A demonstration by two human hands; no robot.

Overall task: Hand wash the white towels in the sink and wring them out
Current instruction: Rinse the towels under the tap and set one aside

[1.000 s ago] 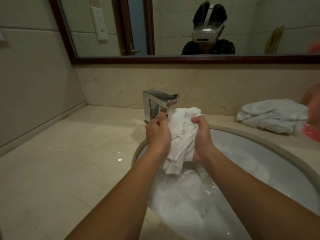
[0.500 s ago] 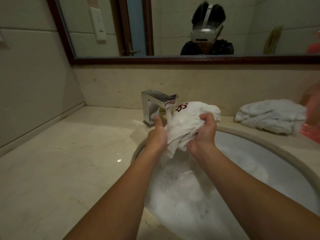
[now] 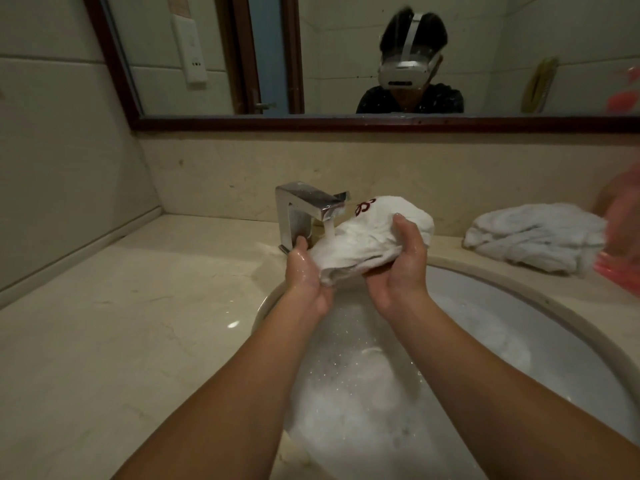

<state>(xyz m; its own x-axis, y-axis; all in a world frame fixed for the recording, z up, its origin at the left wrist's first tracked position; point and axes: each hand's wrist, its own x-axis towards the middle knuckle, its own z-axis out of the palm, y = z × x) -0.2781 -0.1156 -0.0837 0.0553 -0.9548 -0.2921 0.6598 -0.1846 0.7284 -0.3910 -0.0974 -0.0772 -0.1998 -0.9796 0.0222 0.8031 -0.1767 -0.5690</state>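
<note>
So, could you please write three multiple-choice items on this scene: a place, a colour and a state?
1. The spare crumpled white towel lies: A) on a shelf; B) on the beige stone counter; C) on the floor.
2. The stitching on the gripped white towel is: A) blue; B) dark red; C) green.
3. The square chrome faucet is: A) running; B) off; C) covered.
Answers: B, it rests right of the round white sink; B, the mark shows red; A, a stream falls from its spout.
</note>
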